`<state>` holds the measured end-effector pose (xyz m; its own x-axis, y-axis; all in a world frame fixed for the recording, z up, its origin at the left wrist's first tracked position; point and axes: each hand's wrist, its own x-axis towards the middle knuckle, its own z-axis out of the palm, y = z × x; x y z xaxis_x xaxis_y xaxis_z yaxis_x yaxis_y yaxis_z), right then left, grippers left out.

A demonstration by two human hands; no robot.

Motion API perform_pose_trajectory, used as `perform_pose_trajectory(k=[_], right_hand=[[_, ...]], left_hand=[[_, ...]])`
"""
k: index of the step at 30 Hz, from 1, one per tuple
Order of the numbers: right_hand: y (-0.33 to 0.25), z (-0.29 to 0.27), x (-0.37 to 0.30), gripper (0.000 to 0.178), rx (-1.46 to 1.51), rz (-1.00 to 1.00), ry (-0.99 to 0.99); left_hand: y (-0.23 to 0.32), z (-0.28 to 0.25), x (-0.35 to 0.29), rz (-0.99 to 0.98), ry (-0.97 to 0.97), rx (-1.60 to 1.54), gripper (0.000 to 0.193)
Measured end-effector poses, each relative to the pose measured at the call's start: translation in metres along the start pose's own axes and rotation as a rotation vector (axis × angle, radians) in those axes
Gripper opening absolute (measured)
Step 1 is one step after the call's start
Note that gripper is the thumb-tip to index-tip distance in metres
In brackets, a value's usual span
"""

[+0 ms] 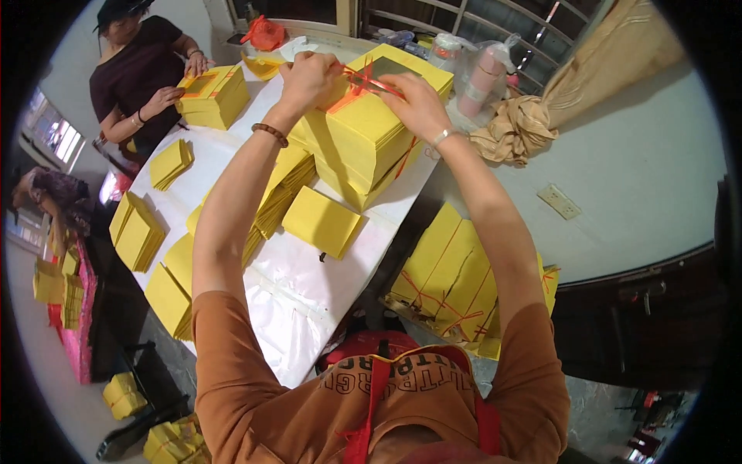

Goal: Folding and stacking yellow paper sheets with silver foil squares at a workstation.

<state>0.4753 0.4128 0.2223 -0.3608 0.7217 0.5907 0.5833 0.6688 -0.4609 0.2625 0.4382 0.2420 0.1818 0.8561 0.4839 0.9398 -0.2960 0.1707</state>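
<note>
Above a tall stack of yellow paper point(352, 135) at the table's far right, both my hands pull on a red plastic string point(369, 80). My left hand point(308, 80) is closed in a pinch on one part of it, over the stack's left side. On the right, my right hand point(417, 103) grips another part, fingers curled close to the stack's top. The string crosses the top of the stack, and a red strand also runs down its right side. Whether a knot is formed between my hands I cannot make out.
Several loose yellow paper bundles point(323, 222) lie on the white-covered table point(290, 321). At the far left a co-worker point(139, 77) handles another yellow stack point(214, 97). Tied yellow bundles point(444, 271) stand below the table's right edge. A pink bottle point(481, 80) stands by the curtain.
</note>
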Motion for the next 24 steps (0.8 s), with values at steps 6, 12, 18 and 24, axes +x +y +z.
perform_pose_trajectory(k=[6,12,18,24], right_hand=[[0.002,0.009,0.041,0.037,-0.111,0.244,-0.235],[0.006,0.021,0.054,0.031,-0.132,0.265,-0.226],[0.025,0.021,0.056,0.031,-0.085,0.311,-0.215],[0.046,0.007,0.052,0.027,1.115,0.548,0.380]], left_hand=[[0.011,-0.028,0.015,-0.057,-0.105,-0.524,0.033],[0.036,-0.066,0.034,-0.042,-0.128,-1.126,0.032],[0.043,-0.149,0.039,0.034,0.295,-1.405,0.031],[0.000,-0.127,0.044,-0.080,0.363,-1.253,0.032]])
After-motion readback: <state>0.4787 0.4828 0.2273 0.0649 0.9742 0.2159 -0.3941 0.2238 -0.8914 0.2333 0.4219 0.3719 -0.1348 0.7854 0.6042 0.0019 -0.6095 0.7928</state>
